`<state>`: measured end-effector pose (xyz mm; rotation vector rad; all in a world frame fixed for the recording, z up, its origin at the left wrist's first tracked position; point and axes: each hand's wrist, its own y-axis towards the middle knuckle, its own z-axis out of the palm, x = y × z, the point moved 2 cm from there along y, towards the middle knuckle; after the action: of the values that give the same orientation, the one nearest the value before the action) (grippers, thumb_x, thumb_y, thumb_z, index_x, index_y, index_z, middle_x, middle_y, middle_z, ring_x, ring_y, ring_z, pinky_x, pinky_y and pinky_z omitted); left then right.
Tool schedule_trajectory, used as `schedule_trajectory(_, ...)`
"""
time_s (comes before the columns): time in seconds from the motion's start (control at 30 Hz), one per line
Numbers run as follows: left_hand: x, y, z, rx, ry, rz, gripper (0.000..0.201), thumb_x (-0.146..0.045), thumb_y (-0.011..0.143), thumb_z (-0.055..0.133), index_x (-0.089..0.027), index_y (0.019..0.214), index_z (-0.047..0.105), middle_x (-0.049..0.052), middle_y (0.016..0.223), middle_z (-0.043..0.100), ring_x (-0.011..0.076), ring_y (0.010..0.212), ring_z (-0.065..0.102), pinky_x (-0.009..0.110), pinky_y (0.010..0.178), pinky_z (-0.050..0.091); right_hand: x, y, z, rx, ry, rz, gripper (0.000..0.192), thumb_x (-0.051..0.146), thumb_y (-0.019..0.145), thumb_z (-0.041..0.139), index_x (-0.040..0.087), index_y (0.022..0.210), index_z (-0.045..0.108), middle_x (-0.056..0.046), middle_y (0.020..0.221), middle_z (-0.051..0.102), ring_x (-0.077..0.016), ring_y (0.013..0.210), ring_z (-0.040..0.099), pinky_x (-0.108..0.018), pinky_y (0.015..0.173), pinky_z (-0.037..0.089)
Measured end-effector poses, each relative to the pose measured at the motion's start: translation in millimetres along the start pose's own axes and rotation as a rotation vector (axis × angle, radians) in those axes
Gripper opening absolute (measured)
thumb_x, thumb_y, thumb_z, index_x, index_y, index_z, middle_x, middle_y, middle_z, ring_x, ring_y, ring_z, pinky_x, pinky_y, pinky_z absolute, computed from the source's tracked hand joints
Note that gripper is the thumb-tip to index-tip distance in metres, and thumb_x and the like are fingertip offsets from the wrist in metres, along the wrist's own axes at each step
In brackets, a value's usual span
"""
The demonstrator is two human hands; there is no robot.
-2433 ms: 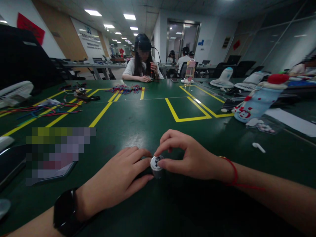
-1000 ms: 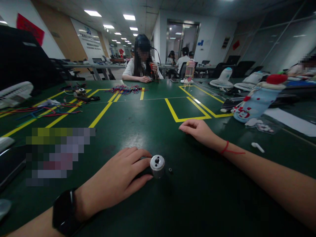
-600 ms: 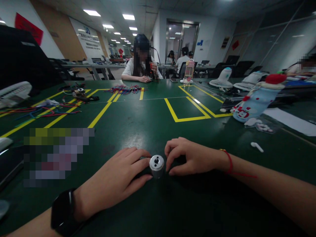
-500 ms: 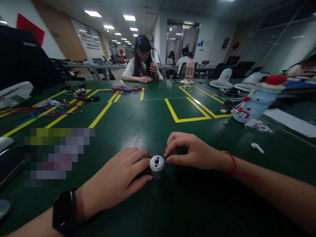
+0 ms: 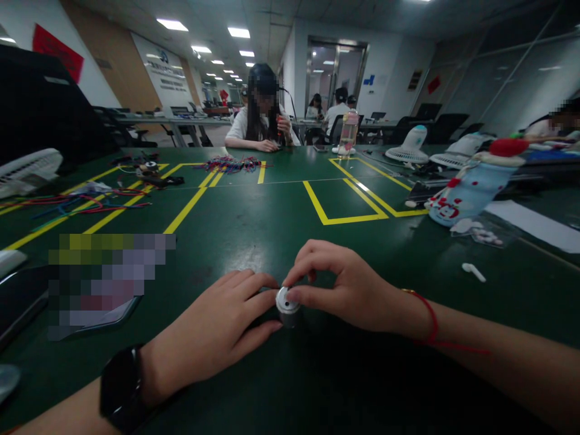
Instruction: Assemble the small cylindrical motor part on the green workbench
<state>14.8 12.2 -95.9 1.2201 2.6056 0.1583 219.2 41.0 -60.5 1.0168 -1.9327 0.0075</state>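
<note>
Small silver metal cylinder (image 5: 287, 309) stood upright on green table (image 5: 272, 223), steadied at 9 o'clock by left hand (image 5: 212, 335), fingers together against its side, right hand (image 5: 348, 287) fingers pinched at its top, possibly on a tiny part.

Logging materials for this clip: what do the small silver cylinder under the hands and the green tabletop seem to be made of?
Small silver cylinder: probably metal, with a brushed, dull-bright sheen and dark holes in its top. Green tabletop: seemingly a smooth rubbery or vinyl mat, softly reflecting the ceiling lights, with yellow lines on it.

dim office; ceiling light panels (image 5: 172, 25); glass partitions (image 5: 502, 78); green table (image 5: 272, 217) with yellow lines.
</note>
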Motion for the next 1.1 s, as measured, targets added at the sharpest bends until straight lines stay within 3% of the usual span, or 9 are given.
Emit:
schedule_trajectory(0.13, 0, 1, 2.1, -0.005, 0.01, -0.005, 0.019, -0.028, 0.094, 0.054, -0.023, 0.112, 0.059, 0.006, 0.106, 0.059, 0.0245, 0.091, 0.056, 0.04, 0.08, 0.045, 0, -2, 3, 0.07, 0.0, 0.018, 0.013, 0.028, 0.084, 0.069, 0.017, 0.091, 0.072, -0.002, 0.088, 0.06, -0.0121, 0.08, 0.056, -0.025, 0.072, 0.046)
schedule_trajectory(0.23, -1, 1, 2.4, 0.007, 0.002, -0.012, 0.02, -0.028, 0.095, 0.054, -0.024, 0.114, 0.058, 0.006, 0.11, 0.059, 0.0249, 0.094, 0.056, 0.042, 0.082, 0.045, -5, -2, -2, 0.037, 0.039, 0.063, 0.022, 0.035, 0.082, 0.07, 0.018, 0.096, 0.071, -0.002, 0.091, 0.06, -0.012, 0.076, 0.055, -0.025, 0.069, 0.046)
schedule_trajectory(0.33, -3, 0, 1.2, 0.016, -0.008, -0.019, 0.021, -0.028, 0.095, 0.054, -0.024, 0.116, 0.058, 0.006, 0.115, 0.059, 0.0252, 0.097, 0.057, 0.042, 0.084, 0.046, -25, -1, -15, -0.117, 0.123, 0.187, 0.029, 0.041, 0.084, 0.066, 0.017, 0.099, 0.069, -0.003, 0.089, 0.063, -0.0128, 0.073, 0.055, -0.026, 0.064, 0.045)
schedule_trajectory(0.47, -5, 0, 0.4, 0.024, -0.014, -0.027, 0.022, -0.027, 0.095, 0.054, -0.025, 0.116, 0.058, 0.006, 0.117, 0.059, 0.0256, 0.099, 0.057, 0.043, 0.085, 0.046, -74, -2, -42, -0.364, 0.058, 0.341, 0.026, 0.039, 0.08, 0.067, 0.014, 0.085, 0.069, -0.004, 0.079, 0.065, -0.0144, 0.071, 0.056, -0.028, 0.065, 0.044)
schedule_trajectory(0.6, -6, 1, 1.6, 0.018, -0.024, -0.032, 0.023, -0.028, 0.094, 0.055, -0.025, 0.117, 0.058, 0.006, 0.117, 0.059, 0.0255, 0.099, 0.058, 0.042, 0.085, 0.047, -112, -7, -58, -0.448, 0.051, 0.415, 0.031, 0.042, 0.082, 0.062, 0.012, 0.088, 0.068, -0.003, 0.074, 0.062, -0.0127, 0.063, 0.052, -0.028, 0.059, 0.042)
schedule_trajectory(0.9, -5, 1, 4.4, 0.039, -0.024, -0.045, 0.023, -0.027, 0.095, 0.055, -0.026, 0.117, 0.057, 0.006, 0.118, 0.058, 0.0258, 0.1, 0.057, 0.044, 0.086, 0.046, -105, -7, -54, -0.38, -0.008, 0.443, 0.031, 0.041, 0.082, 0.061, 0.011, 0.089, 0.069, -0.003, 0.071, 0.063, -0.0129, 0.062, 0.052, -0.028, 0.06, 0.041)
schedule_trajectory(1.1, -6, 2, 2.9, 0.038, -0.024, -0.034, 0.023, -0.027, 0.096, 0.054, -0.025, 0.119, 0.056, 0.007, 0.119, 0.058, 0.0262, 0.101, 0.056, 0.044, 0.087, 0.046, -91, -6, -44, -0.206, -0.108, 0.395, 0.023, 0.035, 0.082, 0.064, 0.013, 0.084, 0.072, -0.003, 0.074, 0.065, -0.0136, 0.065, 0.054, -0.029, 0.062, 0.041)
